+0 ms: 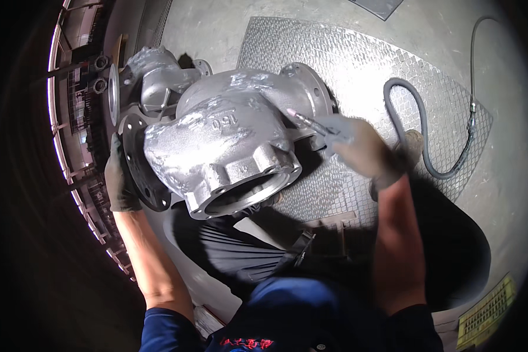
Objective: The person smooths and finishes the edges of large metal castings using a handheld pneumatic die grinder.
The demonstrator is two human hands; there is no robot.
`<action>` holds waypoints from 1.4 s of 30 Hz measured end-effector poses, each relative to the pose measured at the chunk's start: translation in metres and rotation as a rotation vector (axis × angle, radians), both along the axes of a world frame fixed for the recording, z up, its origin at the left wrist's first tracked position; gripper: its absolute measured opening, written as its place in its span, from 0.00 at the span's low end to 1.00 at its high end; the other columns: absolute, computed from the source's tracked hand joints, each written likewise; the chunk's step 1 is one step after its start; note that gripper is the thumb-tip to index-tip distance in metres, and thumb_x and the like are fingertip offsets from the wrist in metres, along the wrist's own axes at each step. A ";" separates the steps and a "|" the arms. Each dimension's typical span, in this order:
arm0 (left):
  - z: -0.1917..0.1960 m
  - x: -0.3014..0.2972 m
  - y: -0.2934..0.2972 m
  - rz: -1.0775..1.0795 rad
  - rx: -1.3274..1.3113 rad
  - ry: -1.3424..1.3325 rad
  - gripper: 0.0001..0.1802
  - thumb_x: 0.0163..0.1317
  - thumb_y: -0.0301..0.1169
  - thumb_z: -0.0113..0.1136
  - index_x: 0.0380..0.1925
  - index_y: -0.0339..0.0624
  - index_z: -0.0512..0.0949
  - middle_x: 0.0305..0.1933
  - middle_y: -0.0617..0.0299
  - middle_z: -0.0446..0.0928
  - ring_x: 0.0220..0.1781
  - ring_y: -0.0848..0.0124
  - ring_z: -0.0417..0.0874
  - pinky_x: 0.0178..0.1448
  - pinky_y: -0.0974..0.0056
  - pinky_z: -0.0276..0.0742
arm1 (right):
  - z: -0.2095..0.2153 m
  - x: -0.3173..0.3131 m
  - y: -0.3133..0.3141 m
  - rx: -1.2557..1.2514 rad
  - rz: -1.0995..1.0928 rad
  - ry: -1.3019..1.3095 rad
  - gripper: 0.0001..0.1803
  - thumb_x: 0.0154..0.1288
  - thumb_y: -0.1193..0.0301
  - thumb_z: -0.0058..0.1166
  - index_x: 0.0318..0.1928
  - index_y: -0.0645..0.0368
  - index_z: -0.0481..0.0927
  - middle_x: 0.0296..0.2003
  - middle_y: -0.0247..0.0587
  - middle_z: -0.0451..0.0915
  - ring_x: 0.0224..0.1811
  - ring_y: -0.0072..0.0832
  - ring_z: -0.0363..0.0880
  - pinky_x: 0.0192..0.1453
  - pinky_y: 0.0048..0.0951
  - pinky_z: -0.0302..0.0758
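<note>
A large silver-grey cast metal valve body (217,135) rests in front of me, with its round bolt-holed opening tilted toward me. Scuffed, lighter patches mark its surface. My left hand (120,182), gloved, grips the rim of the valve body's left flange (138,152); the fingers are partly hidden behind it. In my gloved right hand (364,146) is a slim die grinder (314,124) with a pinkish grinding tip (291,112). That tip is at the body's right side, near the neck of the far flange (308,88). Whether it touches the metal I cannot tell.
A second grey casting (158,85) stands behind on the left. Beneath lies a patterned metal floor plate (346,58). A grey air hose (425,129) loops over it at the right. A yellow crate-like grid (487,311) is at lower right. My dark-trousered legs flank the work.
</note>
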State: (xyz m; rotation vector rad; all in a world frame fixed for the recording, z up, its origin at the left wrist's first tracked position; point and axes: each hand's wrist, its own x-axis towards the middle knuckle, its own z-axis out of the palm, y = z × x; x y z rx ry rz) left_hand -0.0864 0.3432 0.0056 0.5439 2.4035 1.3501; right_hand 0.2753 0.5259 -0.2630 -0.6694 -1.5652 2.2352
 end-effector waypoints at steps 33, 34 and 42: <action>0.001 -0.022 -0.013 0.085 -0.002 -0.078 0.31 0.83 0.50 0.54 0.72 0.37 0.77 0.67 0.53 0.84 0.64 0.63 0.88 0.69 0.57 0.84 | 0.011 -0.067 0.062 0.888 0.705 -0.096 0.16 0.60 0.81 0.58 0.47 0.55 0.90 0.40 0.49 0.88 0.49 0.49 0.85 0.57 0.47 0.79; 0.000 -0.019 -0.012 0.080 0.030 -0.069 0.29 0.83 0.48 0.55 0.69 0.36 0.79 0.65 0.54 0.85 0.61 0.65 0.88 0.66 0.60 0.84 | 0.014 -0.065 0.064 0.875 0.679 -0.065 0.17 0.60 0.81 0.58 0.48 0.55 0.90 0.41 0.48 0.89 0.50 0.49 0.85 0.58 0.47 0.80; 0.000 -0.022 -0.013 0.073 0.058 -0.103 0.27 0.83 0.46 0.57 0.68 0.36 0.80 0.63 0.55 0.86 0.59 0.68 0.89 0.63 0.63 0.85 | 0.003 -0.062 0.070 0.892 0.622 0.052 0.18 0.62 0.80 0.59 0.51 0.56 0.90 0.45 0.50 0.89 0.54 0.46 0.86 0.62 0.44 0.81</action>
